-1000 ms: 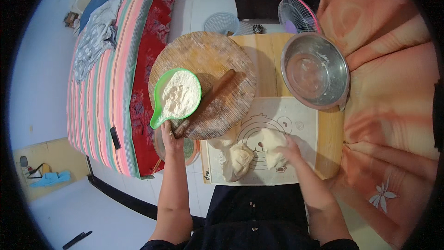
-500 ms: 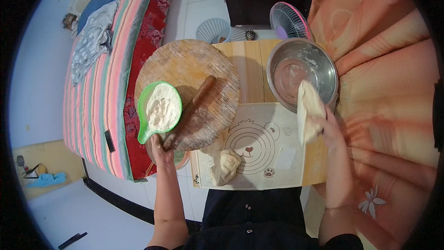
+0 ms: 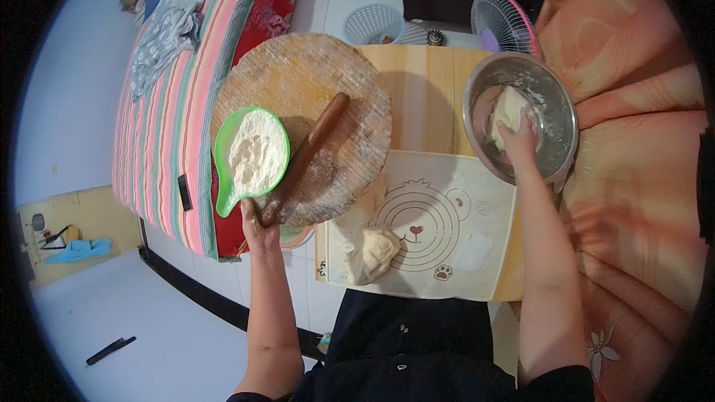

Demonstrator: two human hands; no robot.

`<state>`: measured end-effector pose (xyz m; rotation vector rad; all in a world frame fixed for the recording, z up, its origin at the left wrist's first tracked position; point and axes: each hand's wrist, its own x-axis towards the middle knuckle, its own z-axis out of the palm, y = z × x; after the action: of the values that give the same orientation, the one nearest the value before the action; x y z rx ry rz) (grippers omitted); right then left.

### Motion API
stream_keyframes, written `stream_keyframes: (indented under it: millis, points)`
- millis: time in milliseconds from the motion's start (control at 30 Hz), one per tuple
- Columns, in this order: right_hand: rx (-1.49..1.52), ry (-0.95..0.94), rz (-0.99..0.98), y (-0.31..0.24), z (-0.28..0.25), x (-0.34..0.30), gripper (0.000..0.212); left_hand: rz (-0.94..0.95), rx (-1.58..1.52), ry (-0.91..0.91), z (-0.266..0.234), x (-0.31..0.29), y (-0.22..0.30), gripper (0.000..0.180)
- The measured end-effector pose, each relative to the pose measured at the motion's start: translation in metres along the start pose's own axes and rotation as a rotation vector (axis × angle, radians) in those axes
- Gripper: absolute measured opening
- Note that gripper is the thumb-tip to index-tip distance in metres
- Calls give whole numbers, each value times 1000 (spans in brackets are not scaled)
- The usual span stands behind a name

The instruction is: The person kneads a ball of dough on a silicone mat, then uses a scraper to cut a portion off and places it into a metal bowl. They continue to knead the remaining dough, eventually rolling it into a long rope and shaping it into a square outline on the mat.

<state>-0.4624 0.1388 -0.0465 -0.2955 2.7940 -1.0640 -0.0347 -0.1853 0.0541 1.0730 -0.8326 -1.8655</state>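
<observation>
My left hand (image 3: pixel 258 225) grips the near edge of a round wooden board (image 3: pixel 350 67), close to the lower end of a brown rolling pin (image 3: pixel 319 134); its fingers are partly hidden under the board. On the board's left side is a green spouted bowl (image 3: pixel 223 197) of white flour (image 3: pixel 257 150). My right hand (image 3: pixel 519 134) is inside a steel basin (image 3: pixel 562 115), its fingers around a pale piece of dough (image 3: pixel 509 110). Another lump of dough (image 3: pixel 375 251) lies on the printed baking mat (image 3: pixel 477 179), near the table's front edge.
The mat covers the front of a wooden table (image 3: pixel 417 89). An orange curtain (image 3: pixel 618 164) hangs along the right, by the basin. Beyond the table are a pink fan (image 3: pixel 506 22) and a blue basket (image 3: pixel 374 24). A striped bed (image 3: pixel 171 134) stands at left.
My right hand has carried the dough from above the basin's near rim down into the basin. My left hand stays at the board's edge; the whole view has shifted a little.
</observation>
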Motion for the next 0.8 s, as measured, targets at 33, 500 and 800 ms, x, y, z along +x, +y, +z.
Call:
stream_keyframes:
  millis: [33,500,800]
  points:
    - [-147,57,-82,-8,4,-16,63,11,-3,-2,-1,-1,0,46]
    - [-672,-1243,-973,-143,142,-190,68,51,-9,43,8,0,0,46]
    - [77,-1051,-592,-117,185,-153,51,24,-10,39,2,0,9,49]
